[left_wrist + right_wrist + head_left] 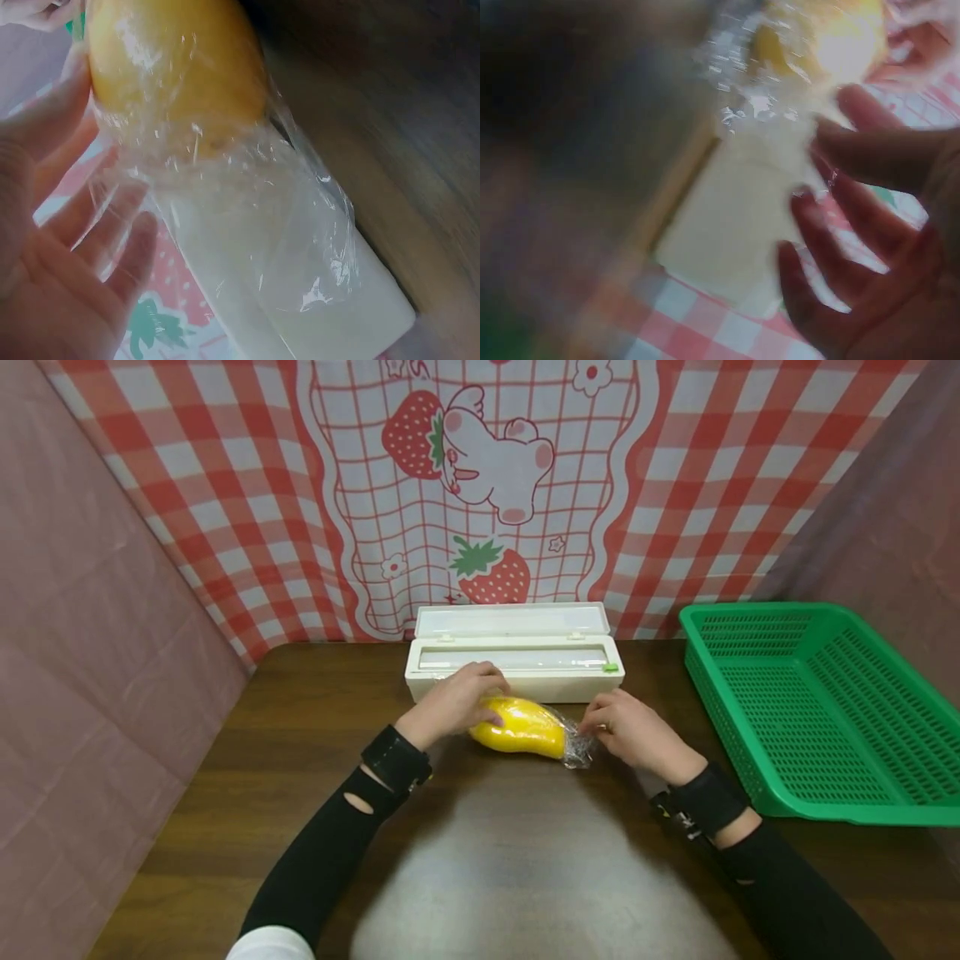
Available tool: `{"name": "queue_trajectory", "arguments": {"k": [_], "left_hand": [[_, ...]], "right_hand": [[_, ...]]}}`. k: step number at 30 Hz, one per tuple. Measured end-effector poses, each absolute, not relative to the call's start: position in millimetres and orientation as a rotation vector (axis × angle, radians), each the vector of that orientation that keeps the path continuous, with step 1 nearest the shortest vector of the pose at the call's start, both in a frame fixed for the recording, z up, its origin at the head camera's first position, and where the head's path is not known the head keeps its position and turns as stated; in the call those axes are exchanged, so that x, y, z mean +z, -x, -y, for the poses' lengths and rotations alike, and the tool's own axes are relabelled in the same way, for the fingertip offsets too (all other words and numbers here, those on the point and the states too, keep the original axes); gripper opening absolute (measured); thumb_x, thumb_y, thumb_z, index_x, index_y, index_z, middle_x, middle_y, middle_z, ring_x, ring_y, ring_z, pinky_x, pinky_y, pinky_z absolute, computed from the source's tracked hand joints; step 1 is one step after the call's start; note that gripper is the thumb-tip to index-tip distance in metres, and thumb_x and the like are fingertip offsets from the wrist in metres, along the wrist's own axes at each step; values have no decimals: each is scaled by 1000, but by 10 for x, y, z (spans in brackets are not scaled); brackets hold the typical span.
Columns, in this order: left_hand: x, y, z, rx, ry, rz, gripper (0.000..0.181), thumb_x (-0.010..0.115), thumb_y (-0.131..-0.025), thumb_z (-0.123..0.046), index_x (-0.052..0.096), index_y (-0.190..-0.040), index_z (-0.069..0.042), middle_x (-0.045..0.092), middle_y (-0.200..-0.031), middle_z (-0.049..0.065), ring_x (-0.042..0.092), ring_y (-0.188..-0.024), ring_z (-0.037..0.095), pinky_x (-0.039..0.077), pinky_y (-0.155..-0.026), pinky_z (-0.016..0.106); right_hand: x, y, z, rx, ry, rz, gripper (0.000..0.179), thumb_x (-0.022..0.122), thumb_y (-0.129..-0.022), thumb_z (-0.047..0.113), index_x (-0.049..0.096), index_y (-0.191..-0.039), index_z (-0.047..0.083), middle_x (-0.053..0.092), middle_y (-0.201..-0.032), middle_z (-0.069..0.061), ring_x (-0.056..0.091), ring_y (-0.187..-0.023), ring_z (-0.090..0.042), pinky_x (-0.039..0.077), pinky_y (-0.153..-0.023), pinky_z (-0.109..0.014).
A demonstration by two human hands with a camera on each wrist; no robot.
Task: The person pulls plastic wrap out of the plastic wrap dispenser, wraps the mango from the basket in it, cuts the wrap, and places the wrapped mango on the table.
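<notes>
A yellow, mango-shaped fruit lies on its side above the wooden table, covered in clear plastic wrap that bunches up at its right end. My left hand holds the fruit's left end, thumb in front and fingers behind. In the left wrist view, loose plastic wrap hangs past the fruit's end, across some of the fingers. My right hand pinches the wrap at the right end between thumb and forefinger. Its other fingers are spread and bent in the blurred right wrist view.
Just behind the hands stands a white wrap dispenser, lid raised, with a green slider at its right. A green plastic basket occupies the table's right side. A red-checked cloth hangs behind the table.
</notes>
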State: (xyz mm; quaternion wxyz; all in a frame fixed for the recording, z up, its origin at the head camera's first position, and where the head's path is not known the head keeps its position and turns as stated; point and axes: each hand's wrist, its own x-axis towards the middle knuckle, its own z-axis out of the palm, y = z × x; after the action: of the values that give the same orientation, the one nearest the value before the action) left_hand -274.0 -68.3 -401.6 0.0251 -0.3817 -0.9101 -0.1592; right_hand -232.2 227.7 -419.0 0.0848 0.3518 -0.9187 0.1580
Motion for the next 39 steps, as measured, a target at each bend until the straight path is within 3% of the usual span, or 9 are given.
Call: {"name": "queue_trajectory", "arguments": {"k": [7,12,15,18,22,28,31,34,39], "left_hand": [[-4028,2709,716,-410,1237,2909,71,68,-75,-50,47,-136,-20,45,-137,-2,39,-123,14,30,-101,32],[-4052,2721,721,-466,1313,2932,68,65,-79,-46,44,-138,-21,43,-139,-4,38,-123,10,29,-101,30],[-4071,2722,721,-471,1334,2903,61,64,-80,-43,50,-134,-18,50,-133,-4,43,-119,8,32,-98,28],[-4095,2704,721,-446,1282,2845,52,64,-80,-43,59,-125,-17,58,-123,-4,49,-111,7,37,-93,26],[-4142,2654,723,-454,1147,2733,40,67,-77,-44,69,-109,-19,64,-110,-7,56,-100,5,42,-84,23],[-4165,2570,744,-403,1013,2590,39,69,-73,-51,72,-96,-20,67,-94,-10,59,-83,5,45,-67,22],[-4164,2558,745,-381,992,2633,54,64,-74,-58,67,-110,-18,64,-106,-7,58,-88,9,46,-71,25],[-4193,2555,711,-336,1003,2710,80,58,-70,-71,54,-128,-15,54,-125,0,51,-106,16,43,-86,30],[-4289,2503,588,-144,985,2807,103,45,-63,-85,39,-138,-14,47,-132,3,41,-117,22,37,-94,36]], "right_hand": [[-3936,2316,-2176,498,-833,2749,39,58,-79,0,59,-117,7,61,-105,-7,52,-97,-22,43,-81,-41],[-3964,2304,-1840,510,-939,2700,57,68,-80,27,50,-128,1,50,-128,-14,42,-116,-29,36,-94,-44],[-4073,2316,-1646,457,-1022,2798,83,68,-77,48,38,-137,-2,39,-138,-18,35,-122,-33,32,-98,-45],[-4179,2348,-1533,428,-1028,2948,99,67,-74,54,25,-142,-4,33,-142,-22,33,-124,-36,33,-98,-44],[-4261,2385,-1477,432,-933,3114,102,69,-75,47,14,-146,-1,35,-141,-22,40,-120,-32,38,-93,-44],[-4287,2420,-1499,359,-841,3128,97,71,-75,45,22,-144,-2,46,-132,-20,49,-111,-28,42,-88,-42],[-4289,2437,-1493,341,-838,3101,92,72,-73,45,30,-140,-2,50,-126,-18,49,-106,-28,42,-87,-41],[-4294,2441,-1463,317,-840,3065,87,75,-70,44,37,-135,1,53,-119,-15,49,-101,-26,44,-82,-42],[-4338,2454,-1388,286,-951,2939,92,77,-67,43,34,-138,4,48,-128,-13,45,-111,-28,40,-89,-44]]}}
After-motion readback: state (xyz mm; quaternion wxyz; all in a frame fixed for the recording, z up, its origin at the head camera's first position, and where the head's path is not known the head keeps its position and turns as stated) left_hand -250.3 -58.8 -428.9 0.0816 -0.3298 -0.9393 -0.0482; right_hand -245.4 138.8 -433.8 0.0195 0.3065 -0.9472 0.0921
